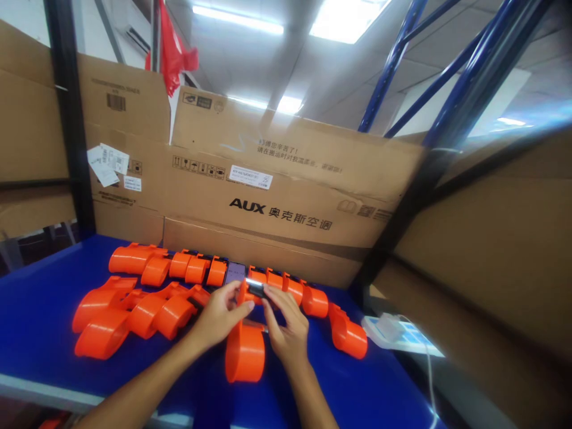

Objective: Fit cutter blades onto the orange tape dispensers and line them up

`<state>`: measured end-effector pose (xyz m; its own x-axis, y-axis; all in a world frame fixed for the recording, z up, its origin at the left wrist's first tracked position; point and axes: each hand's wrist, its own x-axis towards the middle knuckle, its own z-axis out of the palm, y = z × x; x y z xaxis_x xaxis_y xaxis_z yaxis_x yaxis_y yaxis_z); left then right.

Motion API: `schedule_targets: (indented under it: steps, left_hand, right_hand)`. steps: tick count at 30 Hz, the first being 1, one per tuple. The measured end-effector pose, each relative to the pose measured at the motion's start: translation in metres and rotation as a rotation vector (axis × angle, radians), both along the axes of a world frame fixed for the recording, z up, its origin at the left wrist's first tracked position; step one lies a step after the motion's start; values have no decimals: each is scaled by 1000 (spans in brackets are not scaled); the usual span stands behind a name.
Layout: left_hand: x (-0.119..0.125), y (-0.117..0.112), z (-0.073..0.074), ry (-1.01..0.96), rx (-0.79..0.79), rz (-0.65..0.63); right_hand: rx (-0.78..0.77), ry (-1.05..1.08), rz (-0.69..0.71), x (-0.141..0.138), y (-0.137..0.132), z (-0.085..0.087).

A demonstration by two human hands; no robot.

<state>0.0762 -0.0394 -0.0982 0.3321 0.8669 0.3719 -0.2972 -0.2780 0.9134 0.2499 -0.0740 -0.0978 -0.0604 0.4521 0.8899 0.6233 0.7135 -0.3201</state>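
In the head view, an orange plastic ring-shaped piece [245, 356] with a narrow upper arm is in front of me, above the blue table. My left hand [222, 317] pinches that upper arm between thumb and fingers. My right hand [288, 326] closes from the other side on a small dark piece with a shiny top [255, 288], set against the orange arm. What exactly the dark piece is, I cannot tell. A thin metallic part shows near the right fingers, too small to name. Just behind the hands stands a phone-like screen [235, 273].
Several similar orange pieces [158, 314] lie left on the blue table [40, 319], with more in a back row [292, 288]. One orange piece [348, 336] lies right, near a white power strip [402, 333]. A large cardboard panel [201, 196] and dark posts [74, 131] enclose the table.
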Motion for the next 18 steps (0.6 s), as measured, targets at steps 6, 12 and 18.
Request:
schedule_targets:
  steps: [6,12,18]
  left_hand:
    - [0,-2,-1,7,-25,-21]
    - [-1,-3,1,-27,-104,-56]
    - [-5,-1,1,-48,-173,-49]
  right_hand:
    - [-5,-15,11,-1,0,0]
    - [-97,-69,74,-3,-3,-1]
    - [-100,-28,-55,19,0,4]
